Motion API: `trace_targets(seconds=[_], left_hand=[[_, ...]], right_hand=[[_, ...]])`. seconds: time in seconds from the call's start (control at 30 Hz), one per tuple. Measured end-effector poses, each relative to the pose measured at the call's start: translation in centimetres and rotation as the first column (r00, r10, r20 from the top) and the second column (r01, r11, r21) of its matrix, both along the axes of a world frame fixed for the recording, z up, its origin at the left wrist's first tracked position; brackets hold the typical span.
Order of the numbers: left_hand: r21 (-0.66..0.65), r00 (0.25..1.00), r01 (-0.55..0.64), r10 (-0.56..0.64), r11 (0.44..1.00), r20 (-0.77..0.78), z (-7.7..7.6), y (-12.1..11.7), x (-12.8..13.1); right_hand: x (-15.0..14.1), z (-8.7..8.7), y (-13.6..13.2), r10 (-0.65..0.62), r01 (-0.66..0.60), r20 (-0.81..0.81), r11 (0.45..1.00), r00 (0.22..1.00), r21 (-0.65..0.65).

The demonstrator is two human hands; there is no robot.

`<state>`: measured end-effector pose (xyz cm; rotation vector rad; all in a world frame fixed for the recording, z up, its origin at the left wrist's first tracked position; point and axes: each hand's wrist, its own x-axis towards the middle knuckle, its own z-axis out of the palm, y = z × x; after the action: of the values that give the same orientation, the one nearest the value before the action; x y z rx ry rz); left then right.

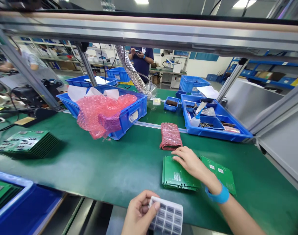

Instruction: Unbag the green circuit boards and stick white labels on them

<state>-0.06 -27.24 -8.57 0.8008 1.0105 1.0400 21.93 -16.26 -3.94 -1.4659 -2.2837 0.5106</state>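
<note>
Near the front edge of the bench, my left hand (141, 212) is closed on a white sheet of printed labels (172, 215), thumb on top. My right hand (189, 161), with a blue band (217, 193) at the wrist, lies palm down over a stack of green circuit boards (177, 176). Its fingers are stretched out at the stack's far edge; whether they touch the top board I cannot tell. Partly behind that forearm lie more green boards (223, 174) with white labels on them. Just beyond the fingertips is a pink bubble-wrapped package (171, 135).
A blue bin (136, 112) overflows with pink bubble wrap (97, 111). Far left, populated boards (28, 143) stand stacked. A divided blue tray (212, 132) at right holds small parts and a bottle (195, 120). Metal posts frame the bench; a person (141, 63) stands beyond it.
</note>
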Motion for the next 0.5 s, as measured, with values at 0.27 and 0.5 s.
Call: trace_targets(seconds=[0.27, 0.5], left_hand=[[0.101, 0.997, -0.069, 0.071, 0.993, -0.015, 1.4, -0.2, 0.2], [0.211, 0.989, 0.046, -0.015, 0.976, -0.15, 2.3, -0.6, 0.0]], right_hand=[[-3.7, -0.5, -11.5, -0.047, 0.023, -0.466, 0.998, 0.884, -0.057], [-4.3, -1.2, -12.6, -0.089, 0.12, -0.64, 0.993, 0.763, 0.006]])
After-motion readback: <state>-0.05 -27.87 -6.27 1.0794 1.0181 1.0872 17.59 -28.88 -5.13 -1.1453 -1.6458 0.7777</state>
